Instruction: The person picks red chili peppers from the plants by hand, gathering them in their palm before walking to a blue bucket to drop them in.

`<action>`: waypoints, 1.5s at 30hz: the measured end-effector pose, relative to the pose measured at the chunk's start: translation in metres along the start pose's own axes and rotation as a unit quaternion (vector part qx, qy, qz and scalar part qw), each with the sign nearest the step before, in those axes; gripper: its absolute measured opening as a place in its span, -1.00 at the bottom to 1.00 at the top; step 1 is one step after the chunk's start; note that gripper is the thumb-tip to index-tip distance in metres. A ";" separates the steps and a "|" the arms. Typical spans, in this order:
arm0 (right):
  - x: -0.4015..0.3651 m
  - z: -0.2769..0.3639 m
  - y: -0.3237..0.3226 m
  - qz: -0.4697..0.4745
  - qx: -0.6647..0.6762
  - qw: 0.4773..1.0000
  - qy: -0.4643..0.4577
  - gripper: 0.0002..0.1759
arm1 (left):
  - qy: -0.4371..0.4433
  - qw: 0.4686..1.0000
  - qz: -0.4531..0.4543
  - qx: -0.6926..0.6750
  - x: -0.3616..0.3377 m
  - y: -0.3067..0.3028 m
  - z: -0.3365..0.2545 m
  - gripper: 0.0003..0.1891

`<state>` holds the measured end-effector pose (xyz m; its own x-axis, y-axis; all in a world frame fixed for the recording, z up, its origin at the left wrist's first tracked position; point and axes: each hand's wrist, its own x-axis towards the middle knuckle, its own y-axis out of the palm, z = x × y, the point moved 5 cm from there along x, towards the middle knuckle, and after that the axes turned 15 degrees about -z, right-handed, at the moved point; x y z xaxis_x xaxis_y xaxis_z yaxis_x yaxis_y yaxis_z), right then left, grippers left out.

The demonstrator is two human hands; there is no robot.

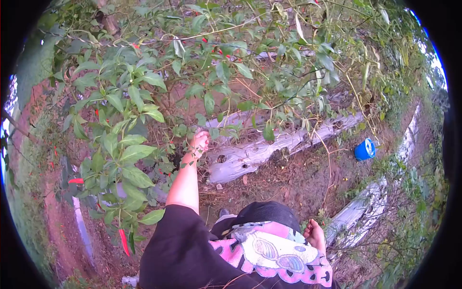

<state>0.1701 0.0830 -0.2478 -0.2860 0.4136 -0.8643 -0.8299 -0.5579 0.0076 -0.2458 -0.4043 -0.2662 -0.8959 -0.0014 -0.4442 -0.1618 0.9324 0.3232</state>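
Observation:
My left hand reaches forward among the leaves of a chilli plant, its fingers curled; what they hold, if anything, is too small to make out. Low on the right, near my lap, my right hand has its fingers curled in beside some green leaves, and its contents are hidden. Red chillies hang from the plant at the left, one pointing down and another lying nearly level.
A blue bucket stands on the soil at the right. Pale plastic-covered ridges run diagonally across the ground. Thin branches and a dry stem cross the space ahead.

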 end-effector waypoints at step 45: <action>0.089 0.055 0.556 0.289 -0.068 0.798 -0.524 -0.76 | -0.253 0.966 -0.048 0.010 -0.254 0.043 0.098 -0.69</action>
<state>-0.3426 -0.1507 -0.2933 -0.9049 0.3942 0.1605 -0.3754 -0.9169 0.1358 0.0152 -0.3290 -0.2213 -0.5594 0.0836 -0.8247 -0.2223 0.9433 0.2464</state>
